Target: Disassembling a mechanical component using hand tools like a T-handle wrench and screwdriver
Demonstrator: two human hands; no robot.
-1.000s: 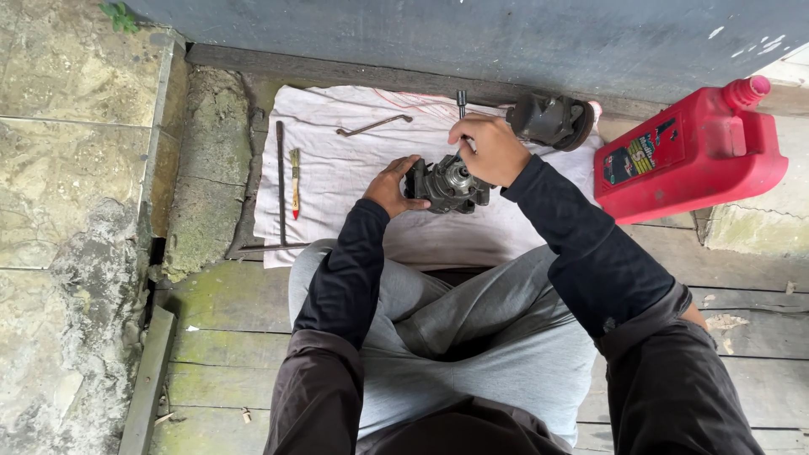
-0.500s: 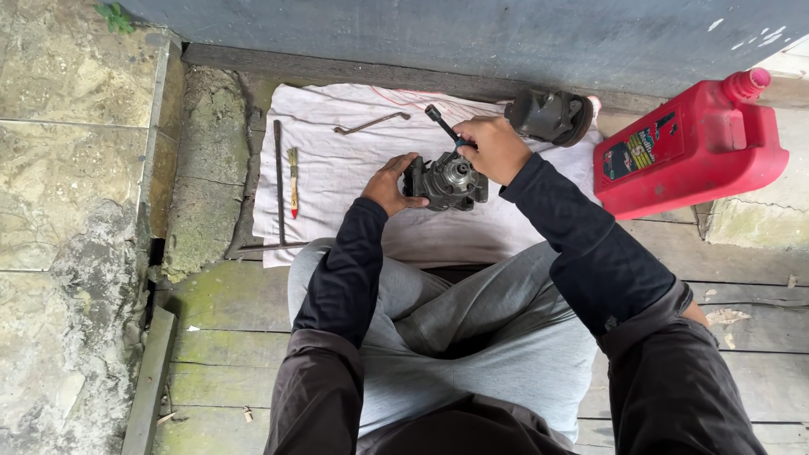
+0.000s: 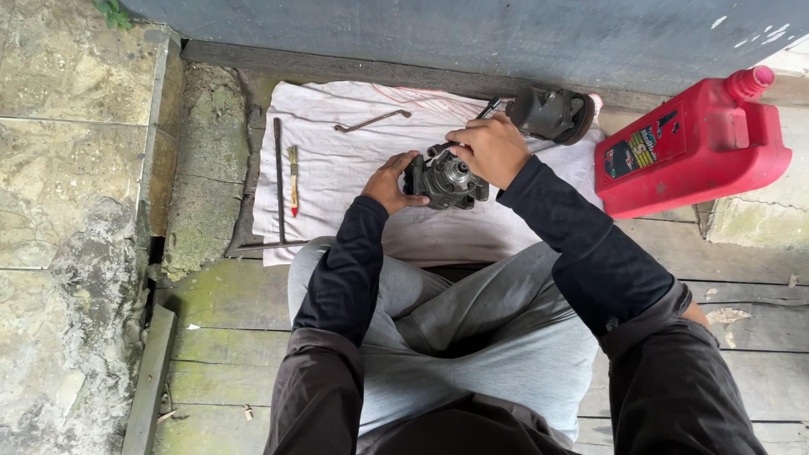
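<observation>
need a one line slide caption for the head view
Seated person steadies a grey metal engine part with the left hand while the right hand works a tool over a white cloth.

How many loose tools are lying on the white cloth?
3: a bent wrench near the cloth's top, a long L-shaped bar at its left edge, and a small brush beside it. Others may hide under the hands.

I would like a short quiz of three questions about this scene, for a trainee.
1. True or false: the left hand steadies the grey metal engine part.
2. What does the right hand grip? A) dark metal tool B) yellow-handled brush
3. Fill in: the red plastic jug lies to the person's ____.

Key: 1 true; 2 A; 3 right.
</observation>
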